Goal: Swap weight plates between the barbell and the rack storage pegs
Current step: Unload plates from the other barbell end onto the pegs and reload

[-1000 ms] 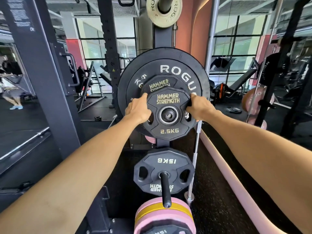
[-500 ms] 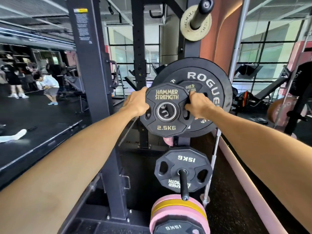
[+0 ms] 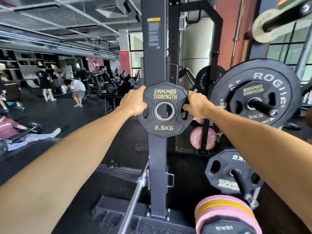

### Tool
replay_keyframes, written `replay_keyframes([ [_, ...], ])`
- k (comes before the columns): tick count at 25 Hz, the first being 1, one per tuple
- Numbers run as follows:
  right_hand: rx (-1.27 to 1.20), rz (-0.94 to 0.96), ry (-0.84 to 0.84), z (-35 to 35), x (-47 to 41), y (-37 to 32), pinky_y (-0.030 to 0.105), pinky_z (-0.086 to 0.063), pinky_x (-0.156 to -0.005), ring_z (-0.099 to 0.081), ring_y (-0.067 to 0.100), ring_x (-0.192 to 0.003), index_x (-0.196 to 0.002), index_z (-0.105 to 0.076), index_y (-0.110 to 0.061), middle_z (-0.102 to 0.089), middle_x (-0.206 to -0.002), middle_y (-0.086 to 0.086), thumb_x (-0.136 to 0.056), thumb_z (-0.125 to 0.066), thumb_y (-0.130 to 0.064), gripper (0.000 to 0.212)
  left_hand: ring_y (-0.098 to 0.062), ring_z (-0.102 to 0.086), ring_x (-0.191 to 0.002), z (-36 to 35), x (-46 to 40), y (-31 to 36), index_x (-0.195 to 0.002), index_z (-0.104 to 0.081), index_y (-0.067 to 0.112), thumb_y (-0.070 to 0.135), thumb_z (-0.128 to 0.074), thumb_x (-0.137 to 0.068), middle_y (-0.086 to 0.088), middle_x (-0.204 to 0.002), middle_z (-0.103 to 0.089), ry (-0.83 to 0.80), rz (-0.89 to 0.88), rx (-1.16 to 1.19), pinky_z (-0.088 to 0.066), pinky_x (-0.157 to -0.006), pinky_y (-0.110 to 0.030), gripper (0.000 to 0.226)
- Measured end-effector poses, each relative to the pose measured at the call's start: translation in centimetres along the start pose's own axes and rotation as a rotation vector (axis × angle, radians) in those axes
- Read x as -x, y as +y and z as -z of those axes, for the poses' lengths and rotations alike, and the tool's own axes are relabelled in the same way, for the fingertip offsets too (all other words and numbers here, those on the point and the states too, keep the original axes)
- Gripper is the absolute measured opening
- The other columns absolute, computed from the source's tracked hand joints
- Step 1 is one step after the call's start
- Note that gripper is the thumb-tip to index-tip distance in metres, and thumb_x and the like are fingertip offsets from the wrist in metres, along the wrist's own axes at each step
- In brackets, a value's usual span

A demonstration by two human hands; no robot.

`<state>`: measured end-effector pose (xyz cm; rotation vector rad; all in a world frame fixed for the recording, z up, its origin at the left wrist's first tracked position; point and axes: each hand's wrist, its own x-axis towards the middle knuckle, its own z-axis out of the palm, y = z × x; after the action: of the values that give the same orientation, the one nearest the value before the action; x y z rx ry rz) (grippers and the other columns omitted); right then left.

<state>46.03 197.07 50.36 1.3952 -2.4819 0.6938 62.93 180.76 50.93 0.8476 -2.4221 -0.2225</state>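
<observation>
Gripping from both sides: left hand [image 3: 134,103] curls round the left rim of the 2.5KG plate [image 3: 164,109], right hand [image 3: 195,105] round the right rim, fingertips hidden behind or in the grip slots. Plate hangs free in the air between the hands, upright, label facing the camera, centre hole empty, in front of the rack upright [image 3: 154,65]. Likely light for a plate, rigid, coated surface probably grippy; rim and the side cut-outs look like the best holds. Off to the right, well apart: storage peg [image 3: 262,107] carrying the large ROGUE plate [image 3: 256,92] with smaller plates on its face. Below that, a 15KG plate [image 3: 226,173] on a lower peg. Farther back: people on the gym floor [image 3: 50,119].
</observation>
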Motion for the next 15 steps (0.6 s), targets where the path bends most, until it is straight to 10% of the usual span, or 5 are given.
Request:
replay_keyframes([
  [15, 0.019, -0.022, -0.046, -8.2, -4.0, -14.7, 0.035, -0.047, -0.065, -0.059, 0.033, -0.068, -0.098, -0.043, -0.005, -0.055, -0.089, 0.015, -0.09, -0.054, -0.013, 0.016, -0.03, -0.064, -0.07, 4.6, -1.4, -16.8, -0.121, -0.048, 0.022, 0.004, -0.06, -0.081, -0.009, -0.094, -0.062, -0.053, -0.015, 0.02, -0.056, -0.065, -0.042, 0.045],
])
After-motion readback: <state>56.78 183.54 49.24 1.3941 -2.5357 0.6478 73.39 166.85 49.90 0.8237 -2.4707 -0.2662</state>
